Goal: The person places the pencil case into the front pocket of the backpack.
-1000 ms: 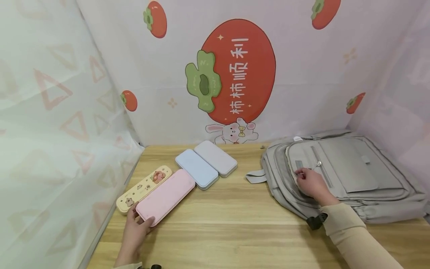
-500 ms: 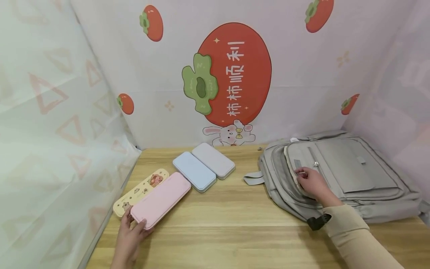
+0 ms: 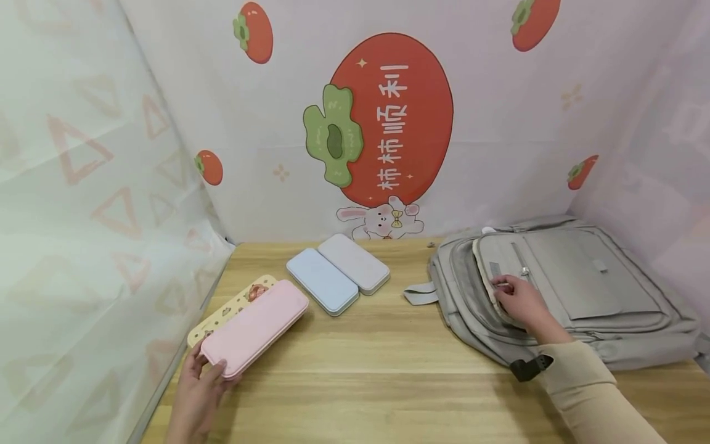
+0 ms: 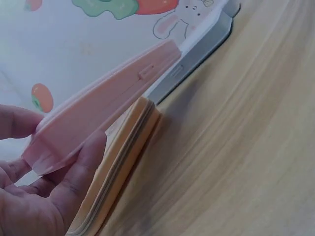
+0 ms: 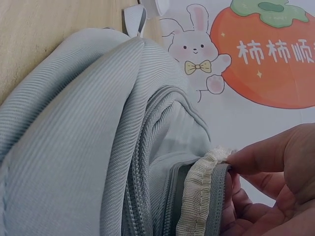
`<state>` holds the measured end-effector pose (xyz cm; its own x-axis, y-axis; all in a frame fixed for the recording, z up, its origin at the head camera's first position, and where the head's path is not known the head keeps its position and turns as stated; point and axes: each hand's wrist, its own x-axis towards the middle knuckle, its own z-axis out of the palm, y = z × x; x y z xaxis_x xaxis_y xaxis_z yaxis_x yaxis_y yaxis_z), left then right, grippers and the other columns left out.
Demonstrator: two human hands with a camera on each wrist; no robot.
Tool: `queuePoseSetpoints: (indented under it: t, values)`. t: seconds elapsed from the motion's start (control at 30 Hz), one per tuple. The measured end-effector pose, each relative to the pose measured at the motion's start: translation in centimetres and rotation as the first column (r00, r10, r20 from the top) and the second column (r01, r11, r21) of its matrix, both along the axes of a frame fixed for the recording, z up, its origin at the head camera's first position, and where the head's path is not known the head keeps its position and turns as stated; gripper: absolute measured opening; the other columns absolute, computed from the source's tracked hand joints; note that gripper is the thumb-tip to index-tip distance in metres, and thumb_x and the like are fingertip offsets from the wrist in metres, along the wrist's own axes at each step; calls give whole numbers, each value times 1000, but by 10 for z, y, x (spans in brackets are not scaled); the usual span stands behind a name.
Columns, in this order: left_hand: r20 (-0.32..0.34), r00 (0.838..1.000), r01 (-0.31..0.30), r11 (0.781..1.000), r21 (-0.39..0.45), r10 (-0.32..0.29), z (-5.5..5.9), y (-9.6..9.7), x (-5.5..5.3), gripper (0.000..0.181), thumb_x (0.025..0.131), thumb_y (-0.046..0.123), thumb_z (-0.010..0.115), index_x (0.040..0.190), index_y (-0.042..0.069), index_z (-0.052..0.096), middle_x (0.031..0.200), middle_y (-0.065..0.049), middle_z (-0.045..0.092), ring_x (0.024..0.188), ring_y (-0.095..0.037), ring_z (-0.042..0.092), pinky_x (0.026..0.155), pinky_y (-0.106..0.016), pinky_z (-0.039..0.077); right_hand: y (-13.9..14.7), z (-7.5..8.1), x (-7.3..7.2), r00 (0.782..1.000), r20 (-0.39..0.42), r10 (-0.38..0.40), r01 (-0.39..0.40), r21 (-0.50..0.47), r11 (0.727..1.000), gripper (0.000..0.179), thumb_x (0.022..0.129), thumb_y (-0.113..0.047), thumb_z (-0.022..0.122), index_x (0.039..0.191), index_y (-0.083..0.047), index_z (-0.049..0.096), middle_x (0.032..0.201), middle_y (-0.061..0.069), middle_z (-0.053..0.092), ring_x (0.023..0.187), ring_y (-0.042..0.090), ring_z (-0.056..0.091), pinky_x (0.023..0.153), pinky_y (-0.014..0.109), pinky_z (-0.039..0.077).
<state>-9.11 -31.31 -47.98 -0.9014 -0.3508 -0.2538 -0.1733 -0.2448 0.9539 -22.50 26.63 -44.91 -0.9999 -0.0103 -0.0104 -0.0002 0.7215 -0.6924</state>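
My left hand grips the near end of a pink pencil case, thumb on one side and fingers on the other. In the left wrist view that pencil case is tilted and raised above a yellow case with a zipper edge. Over at the right, a grey backpack lies flat. My right hand pinches the edge of its front pocket. From the right wrist, the pocket's frilled cream trim and zipper show beside my fingers, and the pocket gapes open.
A light blue case and a pale grey case lie side by side at the back of the wooden table. A patterned cloth wall stands right behind them. A backpack strap loop sticks out leftward.
My left hand has lifted the pink pencil case a little and shifted it left and toward me, over the yellow case. The right hand stays at the backpack pocket's edge.
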Motion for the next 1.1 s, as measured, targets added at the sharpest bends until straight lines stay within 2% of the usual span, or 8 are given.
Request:
queuePoseSetpoints:
  t: [0.1,0.2,0.37,0.5,0.67,0.83,0.93,1.1]
  values:
    - [-59,998,24,999,42,-22,-3,-1,1,60,104,-5,52,146,34,34,124,1,40,88,-10,65,75,-31,61,0,0,0,1000,11,0,0,-30,1000,33,103,-5,51,130,13,56,99,19,62,76,24,52,62,34,43]
    - [-98,994,57,995,83,-49,-5,5,-3,59,104,-5,51,146,33,33,125,2,41,89,-10,64,75,-32,61,2,2,1,1000,22,-9,10,-50,999,34,104,-6,50,132,13,54,100,19,61,74,22,50,60,33,42]
    - [-103,992,80,992,93,-71,-7,21,-10,57,103,-6,50,142,34,35,131,1,36,89,-9,63,75,-31,61,1,5,1,1000,14,-7,8,-63,998,35,104,-7,48,133,12,54,99,18,61,70,22,47,58,34,40]
    - [-100,991,97,992,77,-89,-8,31,-16,55,103,-6,49,141,32,36,131,3,38,89,-10,64,75,-32,61,1,6,1,1000,15,-11,12,-77,997,36,104,-7,49,134,12,54,102,19,61,77,24,50,62,35,43]
    - [-95,988,128,990,53,-123,-5,44,-27,59,103,-6,48,152,21,29,137,0,34,91,-10,63,75,-33,60,6,7,4,999,28,-21,24,-90,996,36,105,-7,49,136,11,53,102,17,60,76,23,49,62,34,42]
    - [-124,979,162,987,12,-160,-3,57,-39,64,102,-7,48,158,7,19,136,-5,35,94,-11,59,74,-33,59,8,9,6,999,33,-23,27,-107,994,37,106,-8,48,138,11,52,103,16,58,77,24,47,62,35,41]
    - [-130,975,179,984,-2,-178,-3,65,-45,67,101,-8,48,159,2,17,134,-7,36,93,-13,58,73,-33,58,8,9,6,999,42,-30,35,-117,992,37,107,-9,48,138,11,52,106,18,59,83,25,50,64,34,43]
    - [-135,970,201,979,-13,-201,-2,77,-51,67,101,-7,47,161,2,17,129,-9,39,91,-13,58,72,-33,57,7,9,5,999,35,-30,35,-137,990,37,106,-8,49,137,12,52,109,20,60,87,25,54,65,32,47]
